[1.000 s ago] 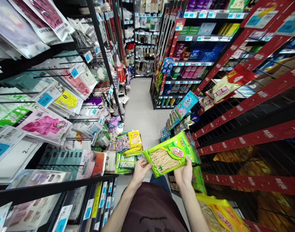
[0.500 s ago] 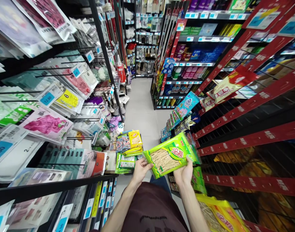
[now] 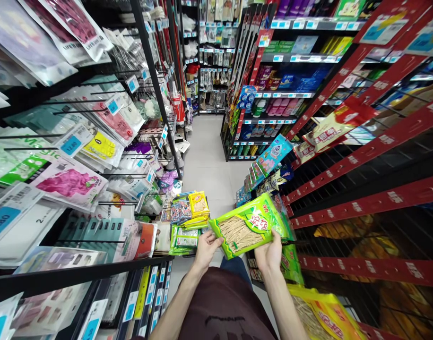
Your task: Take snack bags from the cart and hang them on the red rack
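Note:
Between my two hands is a green snack bag (image 3: 246, 227) with a clear window showing pale, thin sticks and a red-and-white logo. My left hand (image 3: 206, 249) pinches its lower left corner, thumb on top. My right hand (image 3: 269, 250) grips the lower right edge, most of its fingers hidden beneath. The bag is held tilted, its right end farther from me. Just left of it, a box of packets holds yellow snack bags (image 3: 198, 204) and green packets (image 3: 185, 237). Similar green bags (image 3: 290, 265) hang at the right, below my right hand.
Hanging gloves and pouches (image 3: 69, 182) crowd the left rack. On the right, red shelf strips (image 3: 365, 198) run along a wire rack, with a yellow bag (image 3: 323, 311) low down. The grey floor aisle (image 3: 207, 156) leads to more shelves (image 3: 218, 56) at the back.
The green bag has shifted and tilted very slightly in my hands. Both hands keep their hold on it, and the surroundings are nearly unchanged.

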